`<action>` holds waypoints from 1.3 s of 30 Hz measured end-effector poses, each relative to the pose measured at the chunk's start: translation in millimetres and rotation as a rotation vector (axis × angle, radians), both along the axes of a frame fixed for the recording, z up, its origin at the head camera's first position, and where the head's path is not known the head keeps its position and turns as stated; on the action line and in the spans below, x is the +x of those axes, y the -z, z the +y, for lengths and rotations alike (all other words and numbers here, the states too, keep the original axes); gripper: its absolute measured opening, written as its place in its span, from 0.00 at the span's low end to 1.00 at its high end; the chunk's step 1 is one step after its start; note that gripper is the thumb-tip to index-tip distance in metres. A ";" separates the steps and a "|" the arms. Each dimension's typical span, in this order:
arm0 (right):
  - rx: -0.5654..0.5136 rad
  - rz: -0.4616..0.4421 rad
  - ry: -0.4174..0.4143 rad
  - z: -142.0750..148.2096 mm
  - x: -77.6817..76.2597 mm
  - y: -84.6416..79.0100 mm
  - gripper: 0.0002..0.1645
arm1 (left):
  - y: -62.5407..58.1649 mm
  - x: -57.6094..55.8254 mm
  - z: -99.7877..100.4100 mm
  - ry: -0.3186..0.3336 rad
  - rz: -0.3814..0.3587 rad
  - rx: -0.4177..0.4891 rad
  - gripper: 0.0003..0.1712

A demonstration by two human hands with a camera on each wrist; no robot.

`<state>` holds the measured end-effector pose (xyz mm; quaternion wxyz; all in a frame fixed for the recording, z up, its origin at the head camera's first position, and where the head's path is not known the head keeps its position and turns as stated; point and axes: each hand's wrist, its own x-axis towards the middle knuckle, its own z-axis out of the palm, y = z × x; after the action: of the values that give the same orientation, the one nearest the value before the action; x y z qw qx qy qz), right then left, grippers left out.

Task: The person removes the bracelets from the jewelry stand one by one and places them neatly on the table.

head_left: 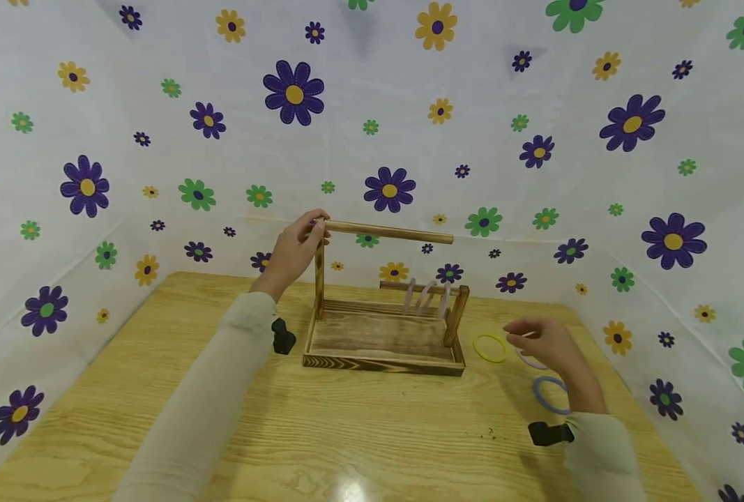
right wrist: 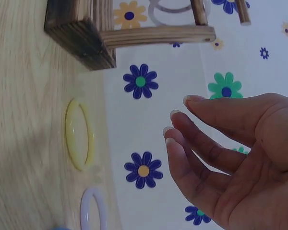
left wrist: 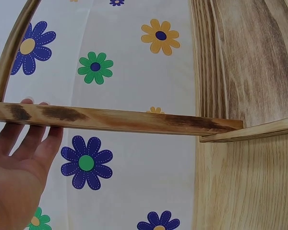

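Left of centre, the left hand (head_left: 291,252) grips the top of the tall post (head_left: 319,279), thumb and fingers clamped on it. The wooden stand (head_left: 384,364) sits mid-frame on the table (head_left: 346,432), its long axis running left to right. Its upper bar (head_left: 389,232) points right, dipping slightly; the lower bar (head_left: 393,286) points left from the short post (head_left: 456,317), carrying three pale rings (head_left: 445,300). Right of centre lies a yellow ring (right wrist: 70,136). Farther right, the right hand (head_left: 553,348) hovers, thumb and fingertips apart, near a lavender ring (right wrist: 84,211), with a blue ring (head_left: 537,394) lower down
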<state>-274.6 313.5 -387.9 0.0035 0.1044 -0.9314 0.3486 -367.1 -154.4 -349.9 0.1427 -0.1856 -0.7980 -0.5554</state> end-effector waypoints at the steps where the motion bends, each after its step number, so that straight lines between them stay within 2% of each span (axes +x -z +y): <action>1: 0.003 0.004 -0.006 -3.2 -1.1 -1.2 0.17 | -0.4 -0.1 -0.3 -0.001 0.000 0.001 0.24; 11: 0.004 0.031 -0.052 -34.8 -10.2 -10.9 0.16 | -5.8 4.4 -0.2 -0.015 -0.019 -0.029 0.24; 19: -0.039 0.066 -0.059 -60.2 -11.3 -22.4 0.15 | -4.8 2.0 -1.7 -0.008 -0.022 -0.029 0.25; 24: -0.029 0.083 -0.057 -75.3 -11.9 -27.7 0.14 | -4.7 2.4 -1.8 -0.003 -0.017 -0.026 0.25; 39: -0.063 0.130 -0.085 -104.7 -15.1 -25.4 0.14 | -2.6 0.3 -0.6 -0.005 0.002 -0.009 0.23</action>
<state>-289.7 208.8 -362.5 0.0524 0.1662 -0.9125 0.3702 -366.7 -155.0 -347.4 0.1443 -0.1848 -0.8008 -0.5511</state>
